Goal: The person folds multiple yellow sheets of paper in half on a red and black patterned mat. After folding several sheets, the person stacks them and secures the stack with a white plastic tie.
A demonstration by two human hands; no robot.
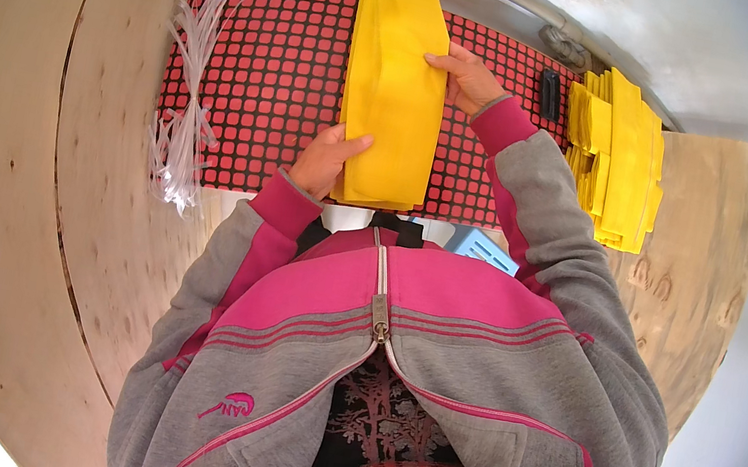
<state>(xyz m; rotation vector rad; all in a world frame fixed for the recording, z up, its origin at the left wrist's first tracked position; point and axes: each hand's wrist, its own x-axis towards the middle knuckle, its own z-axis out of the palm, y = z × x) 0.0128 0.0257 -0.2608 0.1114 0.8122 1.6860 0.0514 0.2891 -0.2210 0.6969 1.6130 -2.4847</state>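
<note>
Between my two hands is a stack of long yellow fabric pieces (396, 97), standing lengthwise over the red and black checked cloth. My left hand (322, 160) grips its lower left edge, thumb on top and fingers underneath. On the upper right edge, my right hand (466, 78) pinches the stack with the thumb in front. The top piece bulges slightly, and several layers show along the left and bottom edges. The fingers under the stack are hidden.
Clear plastic strips (189, 91) lie bunched at the cloth's left side. To the right are a black object (551, 95) and a pile of folded yellow fabric (628, 163). A blue plastic stool or basket (483, 250) shows below the front edge. Wooden boards (695, 230) flank the checked surface (277, 46).
</note>
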